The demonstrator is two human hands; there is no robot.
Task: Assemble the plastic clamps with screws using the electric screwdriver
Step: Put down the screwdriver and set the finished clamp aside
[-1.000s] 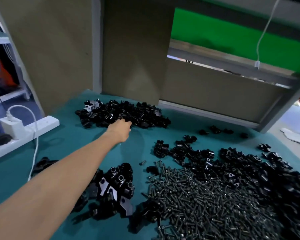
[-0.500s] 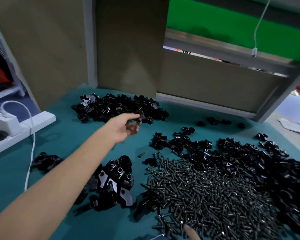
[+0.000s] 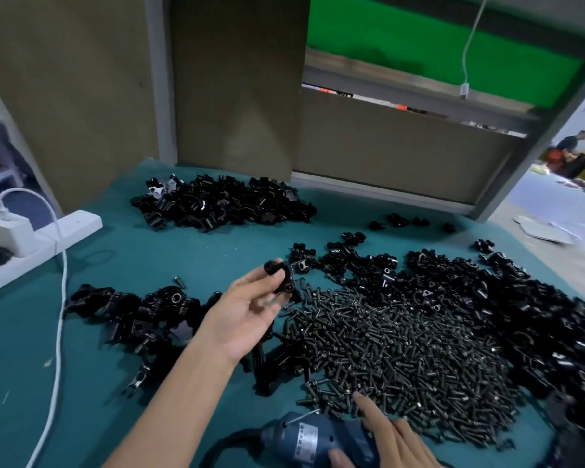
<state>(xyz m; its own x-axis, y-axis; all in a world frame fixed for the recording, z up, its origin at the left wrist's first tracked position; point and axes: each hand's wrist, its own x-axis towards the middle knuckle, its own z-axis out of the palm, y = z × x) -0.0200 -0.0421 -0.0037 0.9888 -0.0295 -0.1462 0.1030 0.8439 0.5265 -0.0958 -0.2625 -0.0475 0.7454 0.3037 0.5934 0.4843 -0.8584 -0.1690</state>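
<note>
While our left hand (image 3: 244,319) pinches a black plastic clamp (image 3: 284,275), our right hand (image 3: 389,437) grips the blue electric screwdriver (image 3: 311,440), forefinger at the near edge of the dark metal screw heap (image 3: 402,349).

The electric screwdriver (image 3: 304,439) and the right hand (image 3: 395,442) holding it run off the bottom edge. Clamps (image 3: 554,319) at the right edge of the bench (image 3: 21,332) blur together.
</note>
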